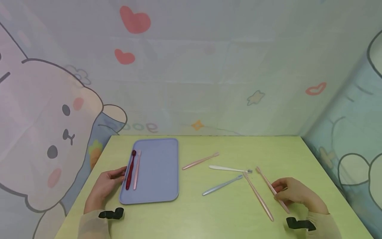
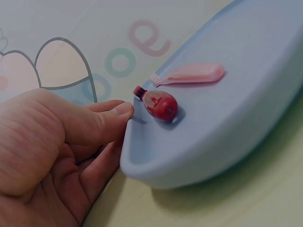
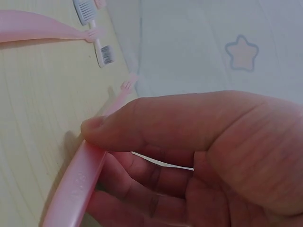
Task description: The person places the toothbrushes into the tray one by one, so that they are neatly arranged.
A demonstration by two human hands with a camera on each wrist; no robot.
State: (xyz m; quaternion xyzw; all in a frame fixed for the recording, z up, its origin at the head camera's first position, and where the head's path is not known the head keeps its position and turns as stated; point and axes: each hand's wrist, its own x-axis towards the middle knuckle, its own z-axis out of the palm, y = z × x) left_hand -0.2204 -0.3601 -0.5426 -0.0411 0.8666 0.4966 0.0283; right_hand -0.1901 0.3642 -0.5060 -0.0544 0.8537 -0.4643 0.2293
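My right hand (image 1: 293, 192) pinches a pink toothbrush (image 1: 268, 182) by its handle, at the right of the table. In the right wrist view the thumb lies across that handle, with the other fingers curled beneath. At the left, my left hand (image 1: 107, 184) grips the left edge of a blue-lavender tray (image 1: 161, 169); in the left wrist view its thumb (image 2: 124, 109) is at the rim. Inside the tray, along that edge, lie a dark red toothbrush (image 1: 130, 172) and a pink toothbrush (image 1: 137, 171), side by side with bristle ends away from me.
Between tray and right hand lie a pink toothbrush (image 1: 200, 161), a white toothbrush (image 1: 226, 168), a light blue toothbrush (image 1: 222, 185) and another pink toothbrush (image 1: 259, 197) whose head overlaps the white one's. A printed curtain (image 1: 223, 83) hangs behind the yellow-green table (image 1: 191, 219).
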